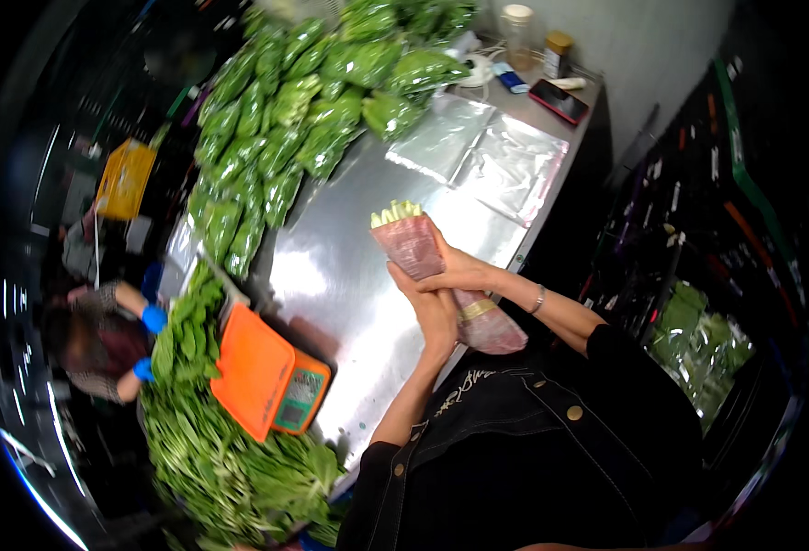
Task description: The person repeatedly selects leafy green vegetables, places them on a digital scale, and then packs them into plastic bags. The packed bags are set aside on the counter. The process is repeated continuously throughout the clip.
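Observation:
A wrapped bundle [412, 246] is held tilted above a stainless steel table [349, 227]. Pale cut stem ends [396, 212] poke out of its upper end. The wrap is reddish and partly see-through, and a yellow band [476, 308] circles the lower part near my black apron [487, 427]. My left hand [432, 306] grips the bundle's middle from the near left side. From the right, my right hand [461, 267] wraps around it, with a bracelet on that wrist. Its fingers overlap my left hand, and part of the wrap is hidden beneath them.
Bagged leafy greens [280, 131] are piled at the back left. Clear plastic bags [476, 155] lie flat near a phone [558, 101] and jars [557, 54]. An orange scale [256, 372] stands beside loose greens [225, 468]. Across the table, a person wears blue gloves [154, 318].

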The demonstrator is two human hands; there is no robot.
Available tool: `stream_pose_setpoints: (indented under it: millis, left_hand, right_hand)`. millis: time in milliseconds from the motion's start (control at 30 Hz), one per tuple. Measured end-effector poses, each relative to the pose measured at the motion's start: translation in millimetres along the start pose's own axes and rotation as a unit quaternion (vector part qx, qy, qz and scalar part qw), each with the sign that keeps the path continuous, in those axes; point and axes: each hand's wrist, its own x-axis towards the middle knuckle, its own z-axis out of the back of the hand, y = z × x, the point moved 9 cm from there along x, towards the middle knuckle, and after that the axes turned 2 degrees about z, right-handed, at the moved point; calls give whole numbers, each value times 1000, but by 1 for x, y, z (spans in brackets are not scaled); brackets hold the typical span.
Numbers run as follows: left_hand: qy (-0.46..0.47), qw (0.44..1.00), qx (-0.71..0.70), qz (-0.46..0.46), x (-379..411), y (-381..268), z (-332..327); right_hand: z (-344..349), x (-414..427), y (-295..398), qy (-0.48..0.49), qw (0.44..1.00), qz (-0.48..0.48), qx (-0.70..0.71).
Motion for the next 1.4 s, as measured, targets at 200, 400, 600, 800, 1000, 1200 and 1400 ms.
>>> stream_pose_setpoints:
  millis: [200, 400, 600, 800, 1000, 1200, 1400]
  left_hand:
    - [333, 930, -156, 2, 48, -49, -118]
    - [183, 924, 224, -249, 117, -9, -257]
    - [211, 916, 255, -228, 132, 33, -305]
    - [245, 941, 124, -196, 155, 15, -270]
    - [128, 933, 157, -297, 150, -52, -186]
    - [203, 928, 154, -272, 109, -37, -146]
    - [5, 950, 108, -292, 76, -67, -34]
  right_hand:
    - [138, -89, -30, -266, 927, -63, 257]
    - [193, -187, -36, -436, 873, -48, 214]
    - [213, -213, -40, -461, 879, -42, 114]
    - [229, -153, -10, -396, 904, -20, -158]
    - [207, -83, -16, -215, 822, -183, -496]
    - [182, -39, -14, -137, 882, -92, -441]
    - [90, -5, -2, -19, 988, -55, 142]
